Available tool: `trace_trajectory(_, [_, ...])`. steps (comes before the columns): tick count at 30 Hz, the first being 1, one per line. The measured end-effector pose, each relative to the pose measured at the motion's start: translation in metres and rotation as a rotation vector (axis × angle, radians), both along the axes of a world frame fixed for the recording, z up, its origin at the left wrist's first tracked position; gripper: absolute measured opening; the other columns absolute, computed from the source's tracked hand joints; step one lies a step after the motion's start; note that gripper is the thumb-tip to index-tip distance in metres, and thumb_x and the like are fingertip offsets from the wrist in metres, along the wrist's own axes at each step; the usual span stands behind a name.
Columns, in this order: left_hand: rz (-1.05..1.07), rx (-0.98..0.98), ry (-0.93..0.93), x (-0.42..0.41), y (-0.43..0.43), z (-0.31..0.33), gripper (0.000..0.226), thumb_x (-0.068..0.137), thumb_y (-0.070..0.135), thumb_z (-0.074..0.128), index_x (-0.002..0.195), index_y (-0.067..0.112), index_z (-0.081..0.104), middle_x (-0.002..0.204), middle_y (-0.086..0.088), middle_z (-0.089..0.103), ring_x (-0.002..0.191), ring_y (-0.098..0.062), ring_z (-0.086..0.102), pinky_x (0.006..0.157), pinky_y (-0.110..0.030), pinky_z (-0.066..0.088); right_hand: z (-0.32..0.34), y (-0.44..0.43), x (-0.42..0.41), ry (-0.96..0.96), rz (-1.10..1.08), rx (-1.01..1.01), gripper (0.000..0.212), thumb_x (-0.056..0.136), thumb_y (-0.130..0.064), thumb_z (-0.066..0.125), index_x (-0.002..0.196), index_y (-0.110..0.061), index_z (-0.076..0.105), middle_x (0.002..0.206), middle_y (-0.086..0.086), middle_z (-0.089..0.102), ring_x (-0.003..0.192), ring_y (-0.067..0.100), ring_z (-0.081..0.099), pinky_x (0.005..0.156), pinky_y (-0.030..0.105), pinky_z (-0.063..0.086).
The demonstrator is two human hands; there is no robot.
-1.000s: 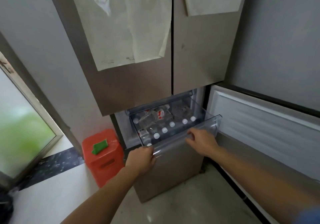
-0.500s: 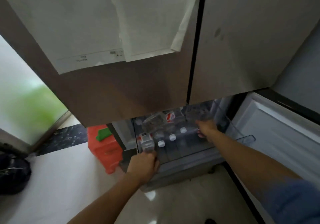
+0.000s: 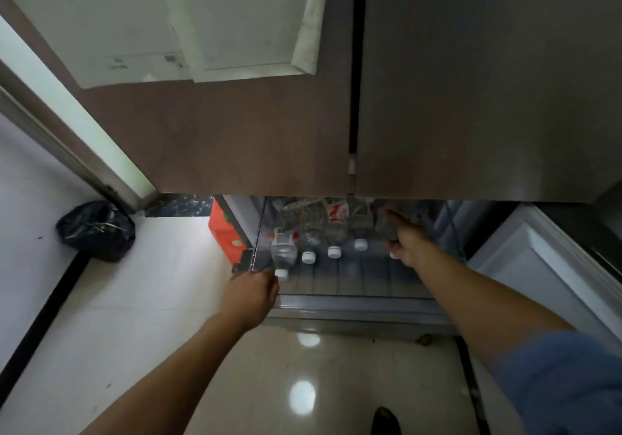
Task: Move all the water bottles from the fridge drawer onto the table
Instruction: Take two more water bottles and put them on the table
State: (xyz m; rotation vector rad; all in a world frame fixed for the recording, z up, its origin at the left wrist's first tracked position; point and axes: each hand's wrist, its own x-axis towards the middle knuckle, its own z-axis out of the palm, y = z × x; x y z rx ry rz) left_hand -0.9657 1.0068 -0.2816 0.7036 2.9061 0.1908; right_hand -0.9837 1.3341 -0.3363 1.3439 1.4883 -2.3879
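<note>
Reaching right hand (image 3: 409, 244) into open drawer (image 3: 353, 303), curling fingers round right bottle (image 3: 383, 224), thumb sticking up along it; dim in there, grip only partly showing. Parking left hand (image 3: 250, 295) at drawer's front left corner, fingers curled, knuckles just beside cap of left bottle (image 3: 284, 253); cannot tell if gripping rim, cap or nothing. Lying side by side in drawer, bottles (image 3: 336, 229), white caps (image 3: 334, 252) facing front, more piled behind showing red labels. Hanging over drawer, closed fridge doors (image 3: 471, 98) with papers (image 3: 202, 30) stuck on left one. Standing just left of fridge, red bin (image 3: 223, 232); slumping against wall further left, black bag (image 3: 97, 229). Showing blue sleeve (image 3: 572, 384) on right arm, glossy floor (image 3: 269, 384) below.
</note>
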Motion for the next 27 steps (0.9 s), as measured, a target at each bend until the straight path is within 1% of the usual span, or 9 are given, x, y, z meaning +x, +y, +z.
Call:
trace_trajectory(3, [0.004, -0.020, -0.032, 0.002, 0.003, 0.003, 0.025, 0.095, 0.034, 0.042, 0.089, 0.018, 0.061, 0.091, -0.010, 0.070, 0.081, -0.034, 0.064, 0.076, -0.039, 0.053, 0.001, 0.008, 0.022, -0.074, 0.070, 0.019, 0.035, 0.078, -0.037, 0.075, 0.108, -0.020, 0.066, 0.090, 0.004, 0.063, 0.068, 0.014, 0.055, 0.047, 0.022, 0.042])
trace_trajectory(5, [-0.016, -0.040, -0.029, 0.003, 0.006, 0.006, 0.023, 0.094, 0.035, 0.044, 0.090, 0.019, 0.060, 0.092, -0.009, 0.069, 0.083, -0.033, 0.065, 0.077, -0.041, 0.053, 0.011, 0.008, 0.035, -0.121, 0.113, 0.071, 0.033, 0.080, -0.041, 0.072, 0.103, -0.018, 0.065, 0.088, 0.004, 0.065, 0.068, 0.015, 0.059, 0.044, 0.020, 0.042])
trace_trajectory(8, [-0.057, -0.048, -0.016, 0.008, 0.012, 0.017, 0.021, 0.092, 0.035, 0.046, 0.092, 0.020, 0.060, 0.094, -0.009, 0.069, 0.085, -0.032, 0.065, 0.077, -0.041, 0.054, 0.044, -0.001, 0.055, -0.143, 0.170, 0.136, 0.031, 0.083, -0.047, 0.066, 0.093, -0.019, 0.063, 0.080, 0.005, 0.063, 0.057, 0.016, 0.055, 0.031, 0.015, 0.028])
trace_trajectory(13, [-0.007, 0.109, -0.064, 0.020, 0.023, 0.032, 0.023, 0.094, 0.036, 0.048, 0.094, 0.018, 0.061, 0.091, -0.009, 0.069, 0.083, -0.028, 0.065, 0.076, -0.039, 0.054, 0.089, -0.015, 0.104, -0.095, 0.290, 0.191, 0.044, 0.080, -0.053, 0.065, 0.102, -0.015, 0.061, 0.074, 0.009, 0.063, 0.048, 0.015, 0.051, 0.029, 0.014, 0.023])
trace_trajectory(17, [0.200, 0.580, -0.308, 0.026, 0.030, 0.050, 0.045, 0.089, 0.059, 0.041, 0.095, 0.017, 0.057, 0.089, -0.010, 0.067, 0.080, -0.027, 0.064, 0.078, -0.044, 0.055, 0.116, -0.029, 0.150, -0.018, 0.501, 0.280, 0.059, 0.067, -0.053, 0.074, 0.111, -0.014, 0.066, 0.076, 0.006, 0.064, 0.050, 0.011, 0.051, 0.033, 0.019, 0.026])
trace_trajectory(20, [0.431, 0.965, -0.546, 0.033, 0.040, 0.075, 0.040, 0.098, 0.052, 0.037, 0.083, 0.019, 0.053, 0.080, -0.018, 0.060, 0.064, -0.024, 0.053, 0.055, -0.028, 0.042, 0.129, -0.040, 0.171, 0.054, 0.652, 0.292, 0.058, 0.053, -0.052, 0.081, 0.100, -0.018, 0.070, 0.086, 0.006, 0.065, 0.067, 0.015, 0.053, 0.047, 0.022, 0.034])
trace_trajectory(22, [0.514, 1.004, -0.635, 0.034, 0.037, 0.081, 0.045, 0.098, 0.053, 0.037, 0.089, 0.014, 0.059, 0.075, -0.016, 0.060, 0.056, -0.022, 0.049, 0.049, -0.025, 0.035, 0.136, -0.049, 0.177, 0.070, 0.748, 0.299, 0.048, 0.052, -0.048, 0.081, 0.089, -0.018, 0.072, 0.090, 0.005, 0.066, 0.078, 0.018, 0.056, 0.060, 0.027, 0.040])
trace_trajectory(24, [0.518, 0.945, -0.691, 0.033, 0.021, 0.079, 0.043, 0.097, 0.046, 0.045, 0.093, 0.007, 0.062, 0.073, -0.015, 0.058, 0.048, -0.017, 0.045, 0.045, -0.023, 0.031, 0.137, -0.057, 0.175, 0.083, 0.857, 0.270, 0.042, 0.055, -0.048, 0.078, 0.085, -0.019, 0.073, 0.087, 0.002, 0.066, 0.077, 0.014, 0.057, 0.062, 0.025, 0.040])
trace_trajectory(27, [0.565, 0.902, -0.709, 0.035, -0.005, 0.081, 0.036, 0.097, 0.035, 0.048, 0.081, 0.005, 0.060, 0.065, -0.011, 0.055, 0.041, -0.012, 0.037, 0.039, -0.021, 0.028, 0.128, -0.063, 0.161, 0.095, 0.885, 0.199, 0.054, 0.062, -0.047, 0.078, 0.101, -0.011, 0.068, 0.090, 0.005, 0.068, 0.078, 0.015, 0.060, 0.064, 0.027, 0.043])
